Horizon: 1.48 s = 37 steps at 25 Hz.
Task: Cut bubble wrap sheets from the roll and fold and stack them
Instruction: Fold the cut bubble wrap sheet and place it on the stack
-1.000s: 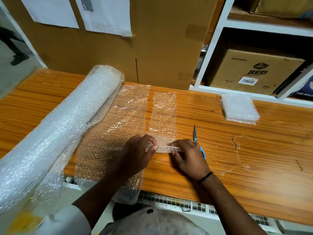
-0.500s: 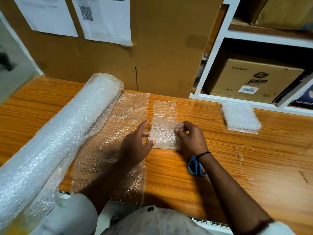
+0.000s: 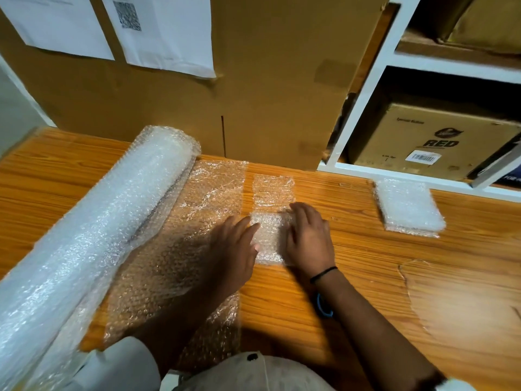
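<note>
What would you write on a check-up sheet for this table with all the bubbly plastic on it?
Surface: orange-brown wooden table.
Job's things: big clear bubble wrap roll at left, its unrolled sheet flat beside it; narrow cut bubble wrap strip, near end folded over; stack of folded bubble wrap pieces far right; blue-handled scissors partly under the right forearm.
Clutter: faint curled mark or clear scrap at right, cannot tell which.
Hands: left hand and right hand flat, pressing the strip's fold.
Cables: nothing seen.
Surroundings: brown cardboard sheet with white papers; white shelf holding a brown box.
</note>
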### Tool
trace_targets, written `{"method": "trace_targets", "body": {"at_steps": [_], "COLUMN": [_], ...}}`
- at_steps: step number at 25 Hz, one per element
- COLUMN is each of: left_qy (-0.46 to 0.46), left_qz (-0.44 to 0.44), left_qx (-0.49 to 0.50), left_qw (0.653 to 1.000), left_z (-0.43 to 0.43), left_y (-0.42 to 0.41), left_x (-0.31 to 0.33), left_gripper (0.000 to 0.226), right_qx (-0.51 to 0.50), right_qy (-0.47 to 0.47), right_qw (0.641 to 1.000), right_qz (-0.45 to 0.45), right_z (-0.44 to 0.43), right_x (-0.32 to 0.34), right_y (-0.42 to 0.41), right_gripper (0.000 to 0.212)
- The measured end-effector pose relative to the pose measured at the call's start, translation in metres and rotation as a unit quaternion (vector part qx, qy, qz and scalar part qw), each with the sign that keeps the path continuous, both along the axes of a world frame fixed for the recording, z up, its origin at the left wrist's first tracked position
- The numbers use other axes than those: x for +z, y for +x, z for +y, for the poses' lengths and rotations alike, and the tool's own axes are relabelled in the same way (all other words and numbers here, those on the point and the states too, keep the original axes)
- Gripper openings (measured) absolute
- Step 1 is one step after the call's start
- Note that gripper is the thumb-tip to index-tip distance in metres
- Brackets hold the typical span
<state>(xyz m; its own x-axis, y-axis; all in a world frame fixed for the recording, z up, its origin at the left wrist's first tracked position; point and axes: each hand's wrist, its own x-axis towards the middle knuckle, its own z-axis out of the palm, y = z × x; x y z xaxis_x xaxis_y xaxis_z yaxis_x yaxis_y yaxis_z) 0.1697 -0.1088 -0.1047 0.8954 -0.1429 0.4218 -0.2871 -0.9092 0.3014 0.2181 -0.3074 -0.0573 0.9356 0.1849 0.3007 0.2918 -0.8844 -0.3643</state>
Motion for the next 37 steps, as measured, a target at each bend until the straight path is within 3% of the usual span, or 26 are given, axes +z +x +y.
{"method": "trace_targets", "body": {"at_steps": [5, 8, 12, 15, 17, 20, 26, 29, 32, 35, 37], "left_qy": [0.115, 0.084, 0.036, 0.041, 0.027, -0.044, -0.175, -0.211, -0.176, -0.09, -0.042], "left_qz": [0.066, 0.067, 0.033, 0.019, 0.003, 0.011, 0.028, 0.018, -0.032, 0.001, 0.035], "left_qx": [-0.015, -0.04, -0.152, -0.194, -0.196, -0.188, -0.154, -0.086, 0.009, 0.055, 0.042], "left_qw": [0.991, 0.993, 0.987, 0.98, 0.98, 0.981, 0.972, 0.973, 0.984, 0.994, 0.998], "left_z": [-0.007, -0.004, 0.008, 0.013, 0.014, 0.01, 0.005, 0.004, 0.002, 0.001, 0.0], "left_y": [0.012, 0.012, 0.01, 0.012, 0.015, 0.015, 0.021, 0.03, 0.037, 0.042, 0.044], "left_x": [-0.011, -0.011, 0.006, 0.009, 0.008, 0.016, 0.048, 0.052, 0.051, 0.044, 0.033], "left_gripper": [0.062, 0.06, 0.058, 0.036, 0.015, 0.007, 0.011, 0.025, 0.047, 0.061, 0.06], "right_qx": [0.086, 0.092, 0.099, 0.139, 0.179, 0.212, 0.108, 0.056, 0.012, 0.005, -0.006], "right_qy": [-0.122, -0.087, -0.033, -0.016, -0.02, -0.01, 0.172, 0.24, 0.29, 0.278, 0.258], "right_qw": [0.984, 0.986, 0.993, 0.988, 0.981, 0.973, 0.973, 0.961, 0.949, 0.952, 0.957], "right_qz": [0.1, 0.104, 0.061, 0.059, 0.077, 0.084, 0.108, 0.123, 0.121, 0.129, 0.135], "right_z": [0.008, 0.0, -0.018, -0.028, -0.033, -0.037, -0.034, -0.027, -0.019, -0.012, -0.009], "right_x": [-0.04, -0.041, -0.041, -0.042, -0.038, -0.03, -0.021, -0.01, 0.0, 0.006, 0.005], "right_y": [-0.015, -0.013, -0.014, -0.022, -0.028, -0.033, -0.013, 0.003, 0.018, 0.039, 0.052], "right_gripper": [0.061, 0.063, 0.056, 0.056, 0.072, 0.089, 0.067, 0.059, 0.054, 0.055, 0.057]}}
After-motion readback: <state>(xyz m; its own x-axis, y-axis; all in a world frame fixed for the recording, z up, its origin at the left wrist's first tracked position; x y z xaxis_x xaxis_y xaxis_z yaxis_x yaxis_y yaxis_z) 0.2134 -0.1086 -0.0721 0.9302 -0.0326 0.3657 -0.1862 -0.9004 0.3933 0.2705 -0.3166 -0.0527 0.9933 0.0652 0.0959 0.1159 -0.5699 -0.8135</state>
